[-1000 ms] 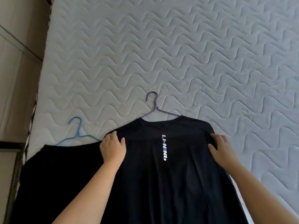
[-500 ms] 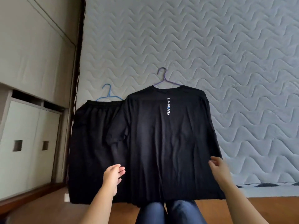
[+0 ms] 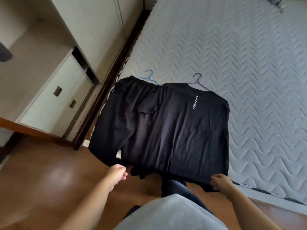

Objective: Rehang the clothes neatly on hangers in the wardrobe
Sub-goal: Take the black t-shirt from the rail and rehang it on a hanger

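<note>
A black T-shirt (image 3: 182,130) with a white logo lies flat, back up, on the mattress (image 3: 240,47), its hem hanging over the near edge. A purple hanger (image 3: 198,80) sticks out of its collar. Left of it, partly under its sleeve, lie black shorts (image 3: 119,113) on a blue hanger (image 3: 150,77). My right hand (image 3: 221,182) pinches the shirt's hem at its right corner. My left hand (image 3: 117,174) hovers just left of the hem with loosely bent fingers, holding nothing.
White wardrobe doors and drawers (image 3: 54,100) stand to the left, past the dark bed frame (image 3: 106,90). Brown wooden floor (image 3: 49,180) lies under my hands. My jeans-clad legs (image 3: 174,188) and grey top are at the bottom.
My view has tilted and swung left, showing more wardrobe and floor. My right hand has closed on the shirt's hem corner; my left hand stays off the fabric.
</note>
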The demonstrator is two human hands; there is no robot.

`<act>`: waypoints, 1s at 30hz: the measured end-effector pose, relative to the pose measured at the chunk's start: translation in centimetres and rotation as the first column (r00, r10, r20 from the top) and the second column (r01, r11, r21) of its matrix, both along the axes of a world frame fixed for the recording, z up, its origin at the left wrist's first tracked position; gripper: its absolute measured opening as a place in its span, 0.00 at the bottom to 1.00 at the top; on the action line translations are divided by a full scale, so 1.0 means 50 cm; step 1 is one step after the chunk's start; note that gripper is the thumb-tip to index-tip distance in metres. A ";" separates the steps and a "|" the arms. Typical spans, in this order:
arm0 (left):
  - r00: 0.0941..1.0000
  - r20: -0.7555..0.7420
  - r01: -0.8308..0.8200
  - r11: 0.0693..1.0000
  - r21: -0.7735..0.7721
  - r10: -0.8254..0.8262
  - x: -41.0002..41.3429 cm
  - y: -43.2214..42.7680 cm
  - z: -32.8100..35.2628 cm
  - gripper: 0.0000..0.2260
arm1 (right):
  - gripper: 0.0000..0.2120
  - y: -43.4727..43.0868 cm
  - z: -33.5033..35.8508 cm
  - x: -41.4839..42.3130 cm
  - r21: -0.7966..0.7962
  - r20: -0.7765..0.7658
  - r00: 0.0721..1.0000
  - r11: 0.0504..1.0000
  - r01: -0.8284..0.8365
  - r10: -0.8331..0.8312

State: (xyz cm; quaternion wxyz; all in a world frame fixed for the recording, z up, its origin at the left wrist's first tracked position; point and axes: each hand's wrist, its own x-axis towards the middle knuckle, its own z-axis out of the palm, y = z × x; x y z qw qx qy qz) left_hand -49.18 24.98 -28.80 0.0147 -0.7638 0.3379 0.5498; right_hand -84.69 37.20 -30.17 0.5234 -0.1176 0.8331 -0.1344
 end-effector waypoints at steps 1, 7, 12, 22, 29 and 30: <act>1.000 -0.023 0.021 0.999 -0.024 -0.022 0.029 0.025 0.008 0.09 | 0.14 0.007 0.005 0.028 -0.001 -0.022 0.999 0.999 -0.050 0.050; 0.958 -0.173 -0.237 0.971 -0.025 0.229 0.302 0.232 0.038 0.06 | 0.11 0.025 0.065 0.274 0.077 -0.084 0.863 0.867 -0.492 0.498; 0.782 -0.171 -0.612 0.791 -0.031 0.599 0.547 0.445 0.041 0.06 | 0.12 -0.041 0.063 0.423 0.155 -0.098 0.482 0.491 -0.857 0.871; 0.439 -0.078 -0.888 0.445 0.114 0.895 0.630 0.539 -0.025 0.14 | 0.08 -0.224 0.027 0.728 -0.008 -0.069 0.359 0.360 -0.933 0.931; 0.604 -0.088 -0.797 0.600 -0.075 0.792 0.740 0.208 0.002 0.08 | 0.11 -0.466 -0.004 0.843 -0.022 -0.039 0.561 0.560 -0.828 0.827; 0.683 -0.071 -0.729 0.672 -0.129 0.727 0.759 0.150 0.019 0.09 | 0.11 -0.500 -0.001 0.860 -0.026 -0.034 0.564 0.563 -0.826 0.825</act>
